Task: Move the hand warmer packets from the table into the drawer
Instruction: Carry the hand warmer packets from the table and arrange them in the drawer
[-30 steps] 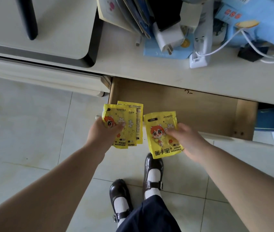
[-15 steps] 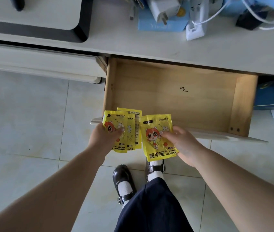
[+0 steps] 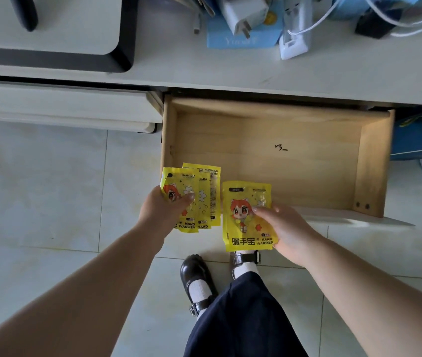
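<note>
Since the earlier frames the wooden drawer (image 3: 305, 161) shows far more of its bare floor, and both hands sit slightly nearer its front edge while holding the same yellow packets. A left hand (image 3: 162, 212) pinches a fanned stack of hand warmer packets (image 3: 199, 194), thumb laid across the cartoon face on the front one, the other fingers hidden behind; three overlapping packets can be made out, the rearmost turned so its printing reads upside down. This fan hangs over the drawer's near left corner, not yet resting on the wood. Just beside it, a right hand (image 3: 286, 229) pinches a single hand warmer packet (image 3: 247, 217) by its right edge, thumb on the front and fingers curled behind; the packet faces up, its top over the drawer's front rail and its lower half above the tiled floor (image 3: 50, 191). A small black mark (image 3: 280, 148) is written on the drawer bottom. Above the drawer runs the pale table (image 3: 230, 70), carrying a white charger plug (image 3: 243, 15), a white power strip (image 3: 295, 34), white cables (image 3: 411, 27) and a blue card (image 3: 240, 39). Below the hands are black strapped shoes (image 3: 197, 279) with white socks and a dark skirt (image 3: 240, 320).
</note>
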A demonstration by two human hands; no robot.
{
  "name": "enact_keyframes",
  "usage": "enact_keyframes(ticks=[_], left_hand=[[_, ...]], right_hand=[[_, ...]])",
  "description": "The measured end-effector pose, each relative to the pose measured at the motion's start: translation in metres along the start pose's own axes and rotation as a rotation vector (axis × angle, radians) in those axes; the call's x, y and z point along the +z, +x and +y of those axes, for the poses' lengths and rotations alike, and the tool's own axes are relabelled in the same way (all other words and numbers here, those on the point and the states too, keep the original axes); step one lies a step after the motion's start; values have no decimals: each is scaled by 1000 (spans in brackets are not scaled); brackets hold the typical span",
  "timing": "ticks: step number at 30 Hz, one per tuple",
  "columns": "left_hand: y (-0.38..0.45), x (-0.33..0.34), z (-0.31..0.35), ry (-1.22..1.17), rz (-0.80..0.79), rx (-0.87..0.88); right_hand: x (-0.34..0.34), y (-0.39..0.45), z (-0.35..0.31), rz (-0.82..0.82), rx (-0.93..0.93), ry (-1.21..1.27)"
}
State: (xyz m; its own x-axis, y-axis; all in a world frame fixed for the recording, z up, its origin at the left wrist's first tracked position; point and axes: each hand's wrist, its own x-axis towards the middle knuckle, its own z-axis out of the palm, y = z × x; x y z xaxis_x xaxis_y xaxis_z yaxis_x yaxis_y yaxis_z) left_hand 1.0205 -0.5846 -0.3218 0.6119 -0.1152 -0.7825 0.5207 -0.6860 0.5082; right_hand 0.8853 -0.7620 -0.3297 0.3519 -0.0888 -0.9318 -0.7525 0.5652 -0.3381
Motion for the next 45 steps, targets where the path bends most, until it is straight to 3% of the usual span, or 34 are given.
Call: enact_keyframes(ticks=[4,8,16,25,31,39,42,45], left_hand=[[13,0,17,-18,-16,31],[35,5,34,-15,-12,82],[124,36,42,93,39,132],[182,58,29,29,154,145],[182,71,26,-85,242,285],[179,61,20,-119,257,411],[174,64,24,6,249,449],[172,67,24,358,333,664]], right_hand=[[-9,1,-35,41,-76,75],[-18,24,-65,154,-206,-47],[-20,100,-86,188,-240,79],[-13,159,-81,332,-375,-115],[-4,182,-77,505,-470,-378],[2,195,-72,615,-478,-377],[-1,195,-73,613,-481,-381],[-3,195,-73,593,-501,-385]])
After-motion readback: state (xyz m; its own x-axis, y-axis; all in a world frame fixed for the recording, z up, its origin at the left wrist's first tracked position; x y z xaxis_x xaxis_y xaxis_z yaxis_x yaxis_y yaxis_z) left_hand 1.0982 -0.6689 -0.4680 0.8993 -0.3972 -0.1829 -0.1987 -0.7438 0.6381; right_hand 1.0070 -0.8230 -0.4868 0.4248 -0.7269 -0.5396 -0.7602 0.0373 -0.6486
